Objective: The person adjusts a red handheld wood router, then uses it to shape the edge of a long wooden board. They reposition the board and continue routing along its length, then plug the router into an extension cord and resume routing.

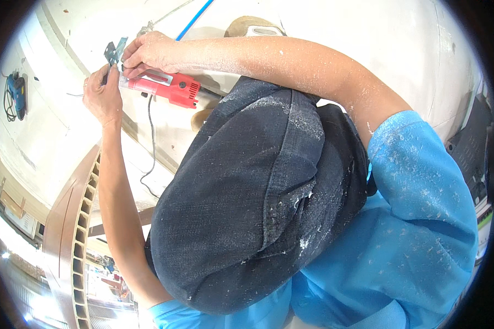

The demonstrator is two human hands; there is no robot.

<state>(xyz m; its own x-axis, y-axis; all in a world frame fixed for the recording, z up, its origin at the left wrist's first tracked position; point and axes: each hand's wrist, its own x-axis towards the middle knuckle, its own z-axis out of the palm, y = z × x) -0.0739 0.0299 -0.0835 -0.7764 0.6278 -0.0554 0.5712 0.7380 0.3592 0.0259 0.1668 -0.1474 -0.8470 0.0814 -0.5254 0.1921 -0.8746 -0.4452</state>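
At the upper left, both my hands meet around a small dark hinge-like metal piece (113,53), its two plates spread in a V. My left hand (103,97) pinches it from below between thumb and fingers. From the right, my right hand (152,52) reaches across with fingers closed at its other plate; the exact grip is partly hidden. Just under my right hand lies a red corded power tool (175,90), its front end close to my left fingers. A dark cord (151,142) runs down from near it. White dust coats my right arm.
A blue power tool (17,94) with a coiled cord lies at the far left. A brown hollow panel (66,219) with open cells along its edge stands at lower left. My bent leg in dark trousers (230,192) fills the middle. A blue strip (195,19) lies at the top.
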